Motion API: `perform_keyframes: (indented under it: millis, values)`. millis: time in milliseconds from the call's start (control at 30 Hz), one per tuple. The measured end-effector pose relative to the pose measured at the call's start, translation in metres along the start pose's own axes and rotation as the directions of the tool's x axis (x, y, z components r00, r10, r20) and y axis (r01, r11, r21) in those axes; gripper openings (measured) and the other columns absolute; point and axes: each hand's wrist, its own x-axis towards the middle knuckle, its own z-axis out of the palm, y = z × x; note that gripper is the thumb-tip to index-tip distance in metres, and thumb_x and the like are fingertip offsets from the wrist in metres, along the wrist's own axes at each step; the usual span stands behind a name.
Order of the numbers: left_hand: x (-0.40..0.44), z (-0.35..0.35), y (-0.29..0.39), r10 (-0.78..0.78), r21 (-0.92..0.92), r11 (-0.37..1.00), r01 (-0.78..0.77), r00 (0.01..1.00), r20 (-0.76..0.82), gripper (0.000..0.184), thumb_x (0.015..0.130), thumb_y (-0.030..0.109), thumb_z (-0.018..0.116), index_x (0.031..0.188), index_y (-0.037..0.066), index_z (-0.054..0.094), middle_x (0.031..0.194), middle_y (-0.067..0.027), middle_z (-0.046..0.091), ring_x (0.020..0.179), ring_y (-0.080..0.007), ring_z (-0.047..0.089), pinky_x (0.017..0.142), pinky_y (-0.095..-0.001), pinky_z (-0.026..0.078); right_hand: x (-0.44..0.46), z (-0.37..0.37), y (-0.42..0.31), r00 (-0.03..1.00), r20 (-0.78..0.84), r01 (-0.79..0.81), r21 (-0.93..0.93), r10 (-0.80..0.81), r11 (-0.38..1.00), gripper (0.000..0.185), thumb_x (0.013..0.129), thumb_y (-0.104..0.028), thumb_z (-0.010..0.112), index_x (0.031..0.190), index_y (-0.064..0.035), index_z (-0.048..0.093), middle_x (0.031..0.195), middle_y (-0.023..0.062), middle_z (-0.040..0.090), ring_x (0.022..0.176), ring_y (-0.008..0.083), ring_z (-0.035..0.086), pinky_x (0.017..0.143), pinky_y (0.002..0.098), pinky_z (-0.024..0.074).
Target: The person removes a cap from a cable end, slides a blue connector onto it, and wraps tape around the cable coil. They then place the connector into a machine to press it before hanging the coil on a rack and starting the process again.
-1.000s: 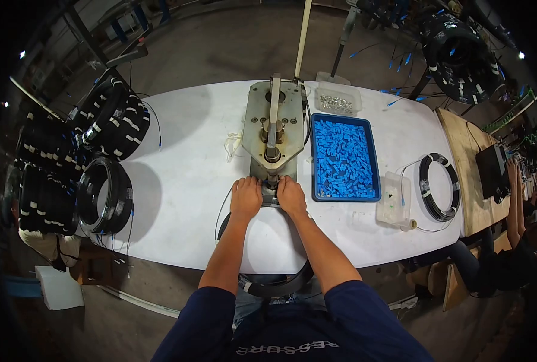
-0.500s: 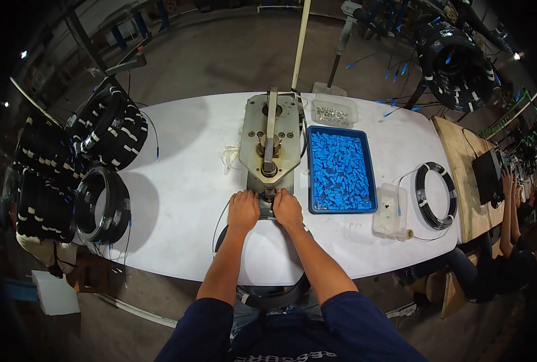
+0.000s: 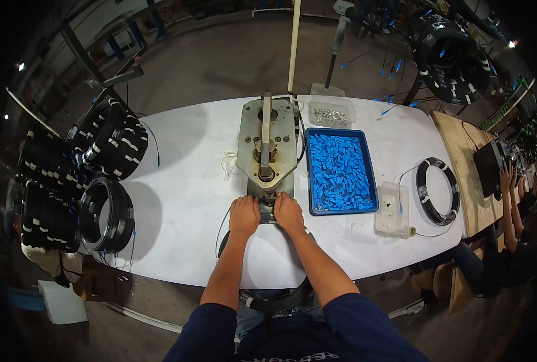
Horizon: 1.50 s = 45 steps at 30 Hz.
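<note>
My left hand (image 3: 244,215) and my right hand (image 3: 288,212) are on either side of the lower tool of a metal bench press (image 3: 268,148). The fingers of both are curled inward, close to the die. A thin black cable runs from under my left hand, which is closed on it. My right hand is also closed, but its fingers hide what they hold. Below my wrists, a black cable coil (image 3: 271,301) hangs over the table's front edge, partly covered by my forearms.
Right of the press are a blue tray (image 3: 374,202) of small blue connectors, a clear box (image 3: 333,111) of metal parts, a clear container (image 3: 392,211) and another cable coil (image 3: 422,192). Black coils (image 3: 107,214) crowd the table's left end. A co-worker's hands (image 3: 509,178) show at far right.
The view has shifted slightly, so the table and press appear a little displaced. Both hands stay at the press die with their fingers closed.
</note>
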Motion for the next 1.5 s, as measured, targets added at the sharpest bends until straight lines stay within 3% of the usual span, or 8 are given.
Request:
perform_keyframes:
  millis: [500,567,667,767,1100,1167,1400,1500]
  values:
    - [0.000,-0.001,0.001,0.001,0.004,1.000,0.000,1.000,-0.011,0.031,0.101,0.024,0.042,0.093,0.002,0.061,0.090,-0.0165,0.065,0.094,-0.0343,0.058,0.095,-0.0459,0.042,0.000,-0.002,0.000,1.000,0.004,0.000,0.020,0.000,1.000,0.039,0.101,-0.030,0.036,0.096,-0.0008,0.060,0.092,0.0263,0.067,0.088,0.0455,0.064,0.080,0.0543,0.0503]
    - [-0.001,-0.002,0.000,0.029,-0.004,1.000,-0.030,0.999,-0.037,0.030,0.100,0.024,0.042,0.094,0.001,0.060,0.089,-0.0170,0.063,0.091,-0.0349,0.058,0.088,-0.0453,0.043,0.001,-0.001,0.000,1.000,0.012,-0.001,0.013,0.001,1.000,0.038,0.101,-0.030,0.036,0.096,-0.0007,0.060,0.092,0.0264,0.067,0.088,0.0456,0.064,0.080,0.0543,0.0503]
    - [0.000,-0.004,0.002,0.017,-0.004,1.000,-0.017,1.000,-0.023,0.029,0.100,0.024,0.042,0.095,0.001,0.060,0.090,-0.0173,0.063,0.091,-0.0353,0.058,0.088,-0.0453,0.043,0.001,0.000,0.000,1.000,0.007,0.002,0.008,-0.002,1.000,0.038,0.101,-0.029,0.036,0.095,-0.0004,0.060,0.091,0.0266,0.067,0.088,0.0458,0.064,0.080,0.0543,0.0503]
    - [0.000,-0.006,0.004,-0.012,-0.011,1.000,0.012,1.000,-0.001,0.030,0.100,0.024,0.042,0.094,0.002,0.061,0.090,-0.0165,0.065,0.094,-0.0340,0.058,0.095,-0.0458,0.041,0.000,0.000,0.000,1.000,-0.010,0.010,0.016,-0.010,1.000,0.038,0.101,-0.029,0.037,0.094,-0.0001,0.061,0.091,0.0267,0.067,0.088,0.0458,0.064,0.080,0.0542,0.0503]
    - [0.001,-0.004,0.001,-0.020,-0.025,0.999,0.020,1.000,0.009,0.030,0.101,0.025,0.042,0.093,0.002,0.060,0.090,-0.0161,0.064,0.095,-0.0339,0.058,0.096,-0.0457,0.041,0.001,0.001,0.001,1.000,-0.022,0.005,0.034,-0.004,0.999,0.040,0.101,-0.030,0.036,0.097,0.0003,0.062,0.091,0.0278,0.067,0.088,0.0465,0.064,0.080,0.0541,0.0502]
    - [0.000,-0.002,-0.001,0.022,-0.057,0.998,-0.026,0.997,-0.075,0.028,0.099,0.023,0.045,0.090,0.002,0.060,0.087,-0.0173,0.062,0.089,-0.0360,0.057,0.085,-0.0458,0.043,0.001,0.001,0.002,1.000,-0.015,0.002,0.036,-0.001,0.999,0.040,0.102,-0.030,0.036,0.097,0.0002,0.061,0.091,0.0276,0.067,0.088,0.0465,0.064,0.080,0.0540,0.0501]
    - [0.005,-0.005,-0.005,-0.039,-0.200,0.979,0.027,0.998,-0.054,0.026,0.096,0.022,0.053,0.080,0.002,0.061,0.083,-0.0167,0.062,0.088,-0.0366,0.057,0.083,-0.0463,0.043,0.000,-0.001,0.001,0.999,-0.022,0.029,0.051,-0.028,0.998,0.040,0.103,-0.030,0.034,0.098,-0.0006,0.060,0.094,0.0270,0.066,0.090,0.0467,0.063,0.081,0.0546,0.0490]
    - [0.004,-0.005,-0.005,-0.049,-0.198,0.979,0.040,0.998,-0.038,0.027,0.096,0.025,0.054,0.082,0.005,0.064,0.085,-0.0105,0.063,0.089,-0.0314,0.057,0.089,-0.0441,0.041,0.000,-0.002,0.001,1.000,-0.013,0.001,0.068,0.000,0.998,0.041,0.103,-0.031,0.033,0.098,-0.0011,0.060,0.094,0.0268,0.066,0.090,0.0469,0.062,0.081,0.0550,0.0486]
